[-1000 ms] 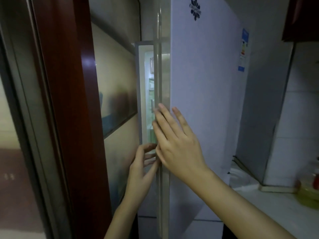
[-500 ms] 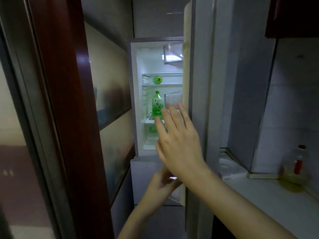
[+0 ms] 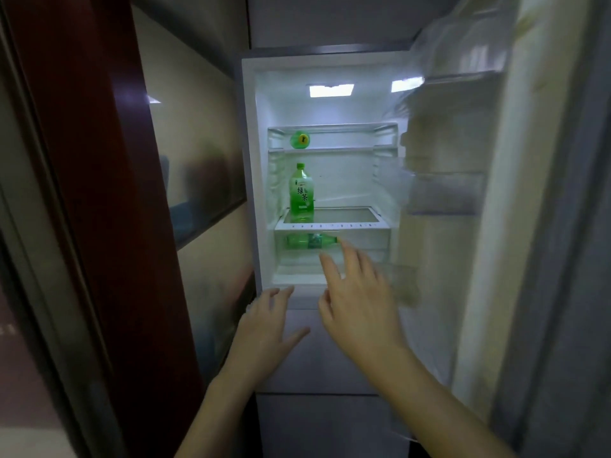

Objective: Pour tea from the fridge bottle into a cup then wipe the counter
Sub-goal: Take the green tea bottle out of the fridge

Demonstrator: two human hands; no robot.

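Fridge: my fridge (image 3: pixel 249 160) is wide open and lit inside by the light (image 3: pixel 330 90) at the top. Its door (image 3: pixel 529 226) is swung out to my right.

Tea: the tea bottle (image 3: pixel 301 193) is standing upright at the left end of the glass shelf (image 3: pixel 330 226). Green cap on, green label with white characters, green liquid inside almost up to the neck.

Below that: a second bottle (image 3: pixel 310 241), also green, is lying on its side in the compartment under the shelf, cap pointing right.

Top shelf: just a round green thing (image 3: pixel 299 139) with a dark mark on it, sitting at the left. Can't really tell what it is.

Door bins: the clear door bins (image 3: pixel 446 193) are too blurry to make out what's in them.

Left hand: my left hand (image 3: pixel 267 322) is low, in front of the bottom edge of the lit compartment. Fingers loose and spread, holding nothing.

Right hand: my right hand (image 3: pixel 357 302) is a bit higher, fingers straight and fanned out, nothing in it. The fingertips are up by the cap of the lying bottle, but I can't say if they touch it.

Left side: a dark red wooden door frame (image 3: pixel 99 193).
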